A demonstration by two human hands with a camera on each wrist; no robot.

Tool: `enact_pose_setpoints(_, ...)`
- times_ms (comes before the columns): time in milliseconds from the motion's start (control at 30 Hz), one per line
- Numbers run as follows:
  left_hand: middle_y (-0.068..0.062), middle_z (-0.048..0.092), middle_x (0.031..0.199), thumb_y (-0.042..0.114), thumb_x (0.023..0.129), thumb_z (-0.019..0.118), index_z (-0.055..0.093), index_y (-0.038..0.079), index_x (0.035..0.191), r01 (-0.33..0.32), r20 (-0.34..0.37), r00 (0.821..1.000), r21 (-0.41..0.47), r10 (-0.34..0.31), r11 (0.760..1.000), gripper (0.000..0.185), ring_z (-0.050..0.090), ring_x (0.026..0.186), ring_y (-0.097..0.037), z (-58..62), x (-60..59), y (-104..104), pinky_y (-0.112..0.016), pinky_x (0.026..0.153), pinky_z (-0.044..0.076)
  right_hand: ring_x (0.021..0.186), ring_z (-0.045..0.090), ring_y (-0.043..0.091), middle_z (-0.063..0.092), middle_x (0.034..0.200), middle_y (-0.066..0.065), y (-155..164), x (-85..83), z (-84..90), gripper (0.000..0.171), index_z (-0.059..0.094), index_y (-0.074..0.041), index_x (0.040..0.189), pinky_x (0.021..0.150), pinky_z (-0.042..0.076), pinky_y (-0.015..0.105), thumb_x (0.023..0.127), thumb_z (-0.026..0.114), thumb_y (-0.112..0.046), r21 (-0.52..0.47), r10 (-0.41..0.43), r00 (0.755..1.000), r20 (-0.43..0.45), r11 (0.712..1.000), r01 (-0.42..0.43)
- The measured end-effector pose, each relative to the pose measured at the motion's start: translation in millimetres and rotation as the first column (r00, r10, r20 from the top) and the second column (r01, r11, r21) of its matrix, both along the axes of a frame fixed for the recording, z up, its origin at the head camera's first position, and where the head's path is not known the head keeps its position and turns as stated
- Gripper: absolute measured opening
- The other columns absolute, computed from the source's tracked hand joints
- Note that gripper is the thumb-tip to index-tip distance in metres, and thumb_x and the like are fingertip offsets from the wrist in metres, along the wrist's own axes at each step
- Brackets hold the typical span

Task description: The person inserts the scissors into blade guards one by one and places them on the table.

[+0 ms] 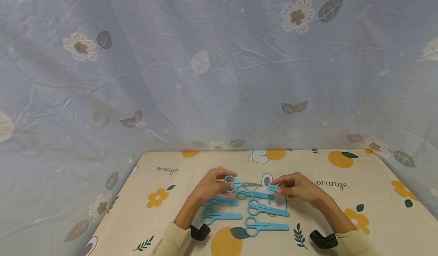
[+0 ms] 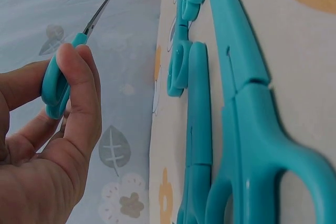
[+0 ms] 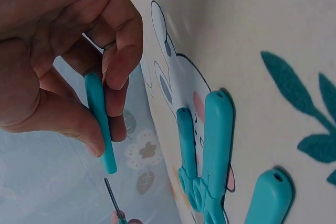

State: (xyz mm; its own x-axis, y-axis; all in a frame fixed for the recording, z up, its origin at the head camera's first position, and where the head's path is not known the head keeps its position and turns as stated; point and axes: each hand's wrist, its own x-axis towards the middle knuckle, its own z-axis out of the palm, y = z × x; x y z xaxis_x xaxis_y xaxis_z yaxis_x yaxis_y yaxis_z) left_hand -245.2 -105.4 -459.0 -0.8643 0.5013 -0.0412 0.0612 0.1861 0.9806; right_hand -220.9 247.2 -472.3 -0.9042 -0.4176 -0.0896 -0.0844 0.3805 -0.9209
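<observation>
While left hand (image 1: pixel 209 186) grips scissors (image 1: pixel 236 182), right hand (image 1: pixel 298 189) pinches cap (image 1: pixel 272 188).

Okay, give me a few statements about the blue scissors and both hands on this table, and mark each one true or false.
1. The left hand holds small blue plastic scissors with bare metal blades. True.
2. The right hand holds a red cap. False: it pinches a blue plastic blade cover.
3. Every pair of scissors is uncapped. False: the capped blue scissors on the orange-print tablecloth wear covers.
4. The cover is apart from the bare blades. True.
</observation>
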Motion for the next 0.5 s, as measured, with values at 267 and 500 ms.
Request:
enact_pose_setpoints(267, -0.014, 0.064, 0.115, 0.005, 0.1, 0.072, 0.07, 0.002, 0.135, -0.001, 0.022, 1.0, 0.003, 0.001, 1.0, 0.035, 0.073, 0.082, -0.019, 1.0, 1.4, 7.7, -0.052, 0.087, 0.068, 0.078, 0.055, 0.011, 0.064, 0.091, 0.007, -2.3, -1.5, 0.7, 0.034, 0.073, 0.002, 0.132, 0.062, 0.051, 0.025, 0.101, 0.075, -0.013, -0.016, 0.034, 0.999, -0.027, 0.999, -0.035)
enact_pose_setpoints(500, -0.013, 0.064, 0.116, 0.006, 0.1, 0.073, 0.071, 0.004, 0.134, 0.001, 0.022, 1.0, -0.004, -0.001, 1.0, 0.035, 0.075, 0.091, -0.034, 1.7, 1.9, 11.6, -0.053, 0.088, 0.068, 0.081, 0.056, 0.012, 0.063, 0.09, 0.007, -4.1, -0.8, 2.4, 0.034, 0.074, 0.001, 0.131, 0.063, 0.052, 0.026, 0.1, 0.076, -0.013, -0.004, 0.026, 0.999, -0.031, 1.0, -0.026)
